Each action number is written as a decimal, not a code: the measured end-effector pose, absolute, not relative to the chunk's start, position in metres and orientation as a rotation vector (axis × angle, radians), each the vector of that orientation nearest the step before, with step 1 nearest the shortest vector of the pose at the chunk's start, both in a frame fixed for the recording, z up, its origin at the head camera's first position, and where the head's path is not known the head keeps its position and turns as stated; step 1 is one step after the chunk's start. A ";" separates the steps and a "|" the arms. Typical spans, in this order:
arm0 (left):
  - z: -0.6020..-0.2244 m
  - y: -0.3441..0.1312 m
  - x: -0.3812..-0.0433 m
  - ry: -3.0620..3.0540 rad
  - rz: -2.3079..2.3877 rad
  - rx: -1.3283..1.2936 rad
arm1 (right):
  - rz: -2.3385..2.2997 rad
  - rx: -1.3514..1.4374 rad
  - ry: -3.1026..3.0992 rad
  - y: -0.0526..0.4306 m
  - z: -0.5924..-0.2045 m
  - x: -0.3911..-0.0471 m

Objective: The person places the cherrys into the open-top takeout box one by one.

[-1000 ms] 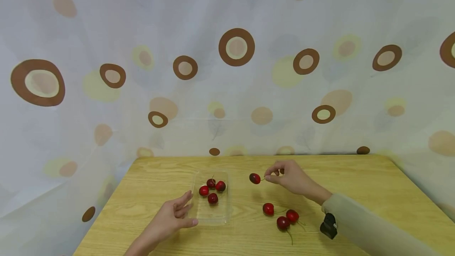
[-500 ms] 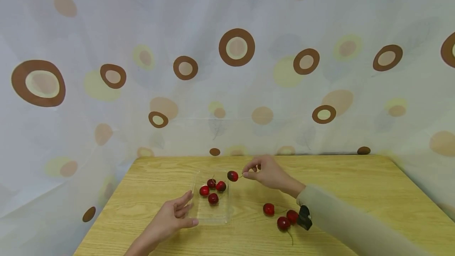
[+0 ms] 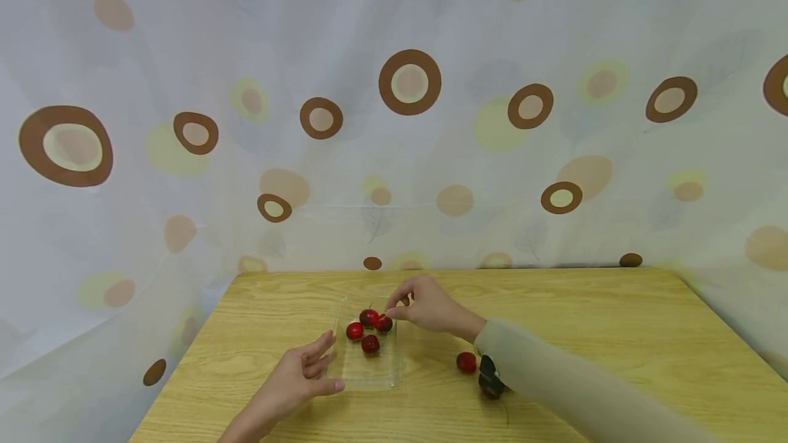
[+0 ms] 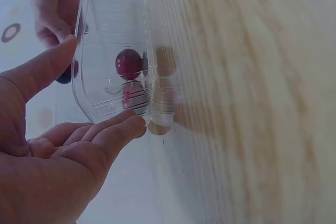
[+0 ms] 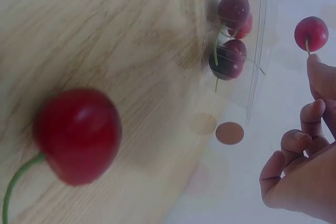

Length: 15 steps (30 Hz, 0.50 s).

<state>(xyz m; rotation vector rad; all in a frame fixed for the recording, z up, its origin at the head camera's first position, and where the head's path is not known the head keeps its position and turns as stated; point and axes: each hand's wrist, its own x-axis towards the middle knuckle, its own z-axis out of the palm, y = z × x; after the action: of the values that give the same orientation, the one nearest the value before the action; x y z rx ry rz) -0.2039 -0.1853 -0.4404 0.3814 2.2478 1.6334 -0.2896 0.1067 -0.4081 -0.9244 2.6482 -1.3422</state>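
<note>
A clear plastic box (image 3: 366, 373) with several red cherries (image 3: 370, 344) in it stands on the table. My left hand (image 3: 294, 378) is at the box's left side, fingers fairly straight, thumb tip at the rim and the other fingertips along the wall. Over the box's right side, my right hand (image 3: 431, 307) pinches a cherry (image 5: 311, 34) by its green stem between thumb and forefinger. This cherry hangs above the rim in the right wrist view. A loose cherry (image 3: 466, 362) lies right of the box; another (image 3: 491, 394) is partly covered by the dark wrist camera.
The wooden table (image 3: 246, 313) reaches back to a pale curtain (image 3: 394, 156) with brown and yellow spots. My right sleeve (image 3: 554, 368) passes over the table's right half, and a cherry there is hidden.
My right hand has moved left with the held cherry, from right of the box to above it. The left hand stays at the box's side.
</note>
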 end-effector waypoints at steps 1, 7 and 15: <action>-0.441 -0.185 -0.204 2.250 1.632 0.382 | -1.344 -0.924 2.644 0.103 -0.409 -0.290; -0.440 -0.185 -0.203 2.246 1.639 0.383 | -1.328 -0.894 2.657 0.088 -0.413 -0.292; -0.439 -0.186 -0.202 2.239 1.654 0.388 | -1.235 -0.834 2.732 0.074 -0.415 -0.294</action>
<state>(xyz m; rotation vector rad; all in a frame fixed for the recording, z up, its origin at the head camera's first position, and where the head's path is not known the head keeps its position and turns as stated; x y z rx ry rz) -0.2018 -0.1856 -0.4392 0.3883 2.2387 1.6539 -0.2942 0.0739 -0.4154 -0.8336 2.7325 -1.2346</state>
